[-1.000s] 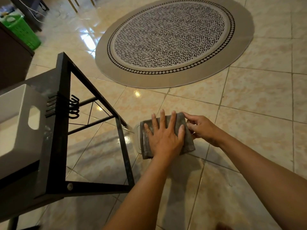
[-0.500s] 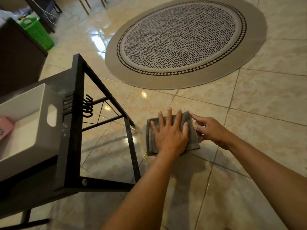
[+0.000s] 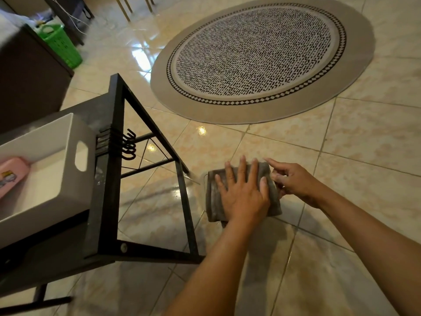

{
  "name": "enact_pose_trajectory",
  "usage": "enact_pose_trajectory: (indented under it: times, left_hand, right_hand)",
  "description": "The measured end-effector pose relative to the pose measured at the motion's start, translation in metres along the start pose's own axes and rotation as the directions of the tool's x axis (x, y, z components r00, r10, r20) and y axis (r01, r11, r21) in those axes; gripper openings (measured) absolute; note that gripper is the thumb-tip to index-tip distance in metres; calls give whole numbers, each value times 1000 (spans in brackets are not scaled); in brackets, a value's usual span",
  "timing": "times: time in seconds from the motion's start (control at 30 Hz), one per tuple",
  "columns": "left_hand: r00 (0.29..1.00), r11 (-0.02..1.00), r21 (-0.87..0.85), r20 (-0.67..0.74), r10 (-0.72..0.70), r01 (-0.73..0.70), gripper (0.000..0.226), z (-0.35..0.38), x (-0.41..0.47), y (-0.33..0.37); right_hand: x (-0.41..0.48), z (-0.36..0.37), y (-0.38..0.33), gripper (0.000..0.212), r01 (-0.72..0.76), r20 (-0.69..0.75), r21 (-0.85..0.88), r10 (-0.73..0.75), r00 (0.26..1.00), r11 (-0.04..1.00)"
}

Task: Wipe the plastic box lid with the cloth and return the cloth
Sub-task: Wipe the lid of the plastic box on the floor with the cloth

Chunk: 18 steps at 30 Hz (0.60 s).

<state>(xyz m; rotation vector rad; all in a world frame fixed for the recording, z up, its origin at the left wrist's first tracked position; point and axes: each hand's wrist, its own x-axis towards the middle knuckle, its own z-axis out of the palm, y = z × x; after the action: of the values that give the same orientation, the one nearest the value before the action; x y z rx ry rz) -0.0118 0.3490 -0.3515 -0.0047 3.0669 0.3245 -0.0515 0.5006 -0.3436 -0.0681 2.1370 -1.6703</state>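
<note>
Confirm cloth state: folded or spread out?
Folded. The grey cloth is a compact rectangle with layered edges along its left side, pressed flat under the left hand.

A glossy beige tiled floor [image 3: 364, 144] carries a round patterned rug [image 3: 262, 58] at the far side and a folded grey cloth [image 3: 214, 197] nearer, right of the black table [image 3: 100, 201]. A green basket [image 3: 60, 45] stands on the floor at the far left. On the table at the left sits a white bin [image 3: 52, 160] with a pink item [image 3: 11, 174] inside.
</note>
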Motion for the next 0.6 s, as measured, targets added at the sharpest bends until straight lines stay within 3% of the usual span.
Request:
enact_pose_trajectory:
  times: [0.13,0.3,0.43,0.6]
  left_hand:
    - [999,1000,-3,41,-9,9,59,-7,27,-8]
    - [990,991,13,28,-137,137,60,-14,14,-54]
    - [997,997,31,-27,-69,70,61,-6,-21,-42]
    - [1000,1000,0,-9,6,-6,62,1,-3,-5]
  right_hand:
    - [1,0,-1,50,-5,-6,12,5,1000,1000]
    - [2,0,2,49,-14,-15,9,14,1000,1000]
    - [3,0,0,49,-12,1,-16,12,1000,1000]
    - [4,0,1,48,-15,6,-33,15,1000,999]
